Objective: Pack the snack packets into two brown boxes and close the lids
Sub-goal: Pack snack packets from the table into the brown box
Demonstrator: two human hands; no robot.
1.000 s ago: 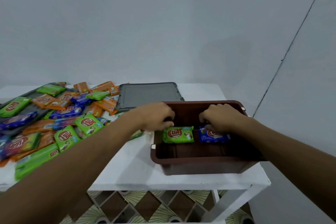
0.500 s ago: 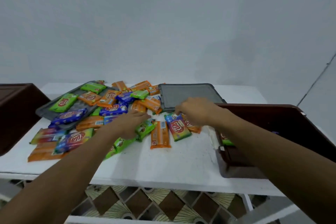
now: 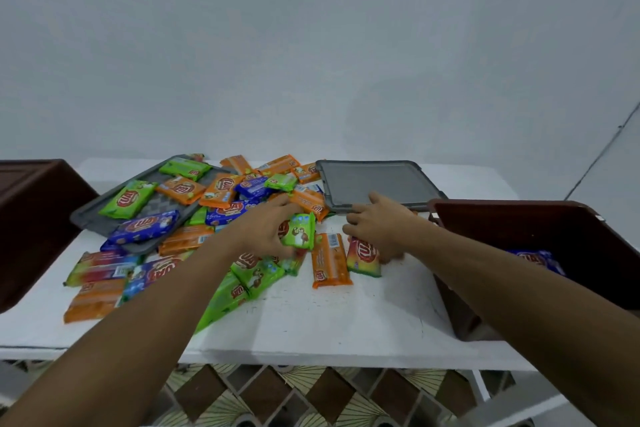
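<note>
- Near edge of table (image 3: 311, 329): bare white top; both forearms reach over it toward the pile, prob. to fetch more pkts for the boxes.
- Right box (image 3: 540, 218), at table's right end: open, tilted view, a blue pkt (image 3: 535, 258) lies inside. Sits close to hand so drops are short.
- Left hand (image 3: 266, 232): fingers wrapped round a green pkt (image 3: 299, 230), lifted a bit off the heap – a real grasp.
- Right hand (image 3: 375, 227): palm down on a red/green pkt (image 3: 363, 258), fingers curling at its top edge; whether it's actually gripped, can't tell.
- Orange pkt (image 3: 329, 260) lies flat between the two hands, untouched.
- Pile (image 3: 194, 215): most pkts still loose on table, some on the left lid (image 3: 100, 215).
- Right lid (image 3: 377, 184): flat behind right hand, off its box, leaving box open.
- Left box (image 3: 34, 218): far left, contents hidden.
- Vs. 0.5 s ago: left hand now has green pkt raised; right hand has slid down onto red/green pkt. Vs. 1 s ago: both hands were inside right box.
</note>
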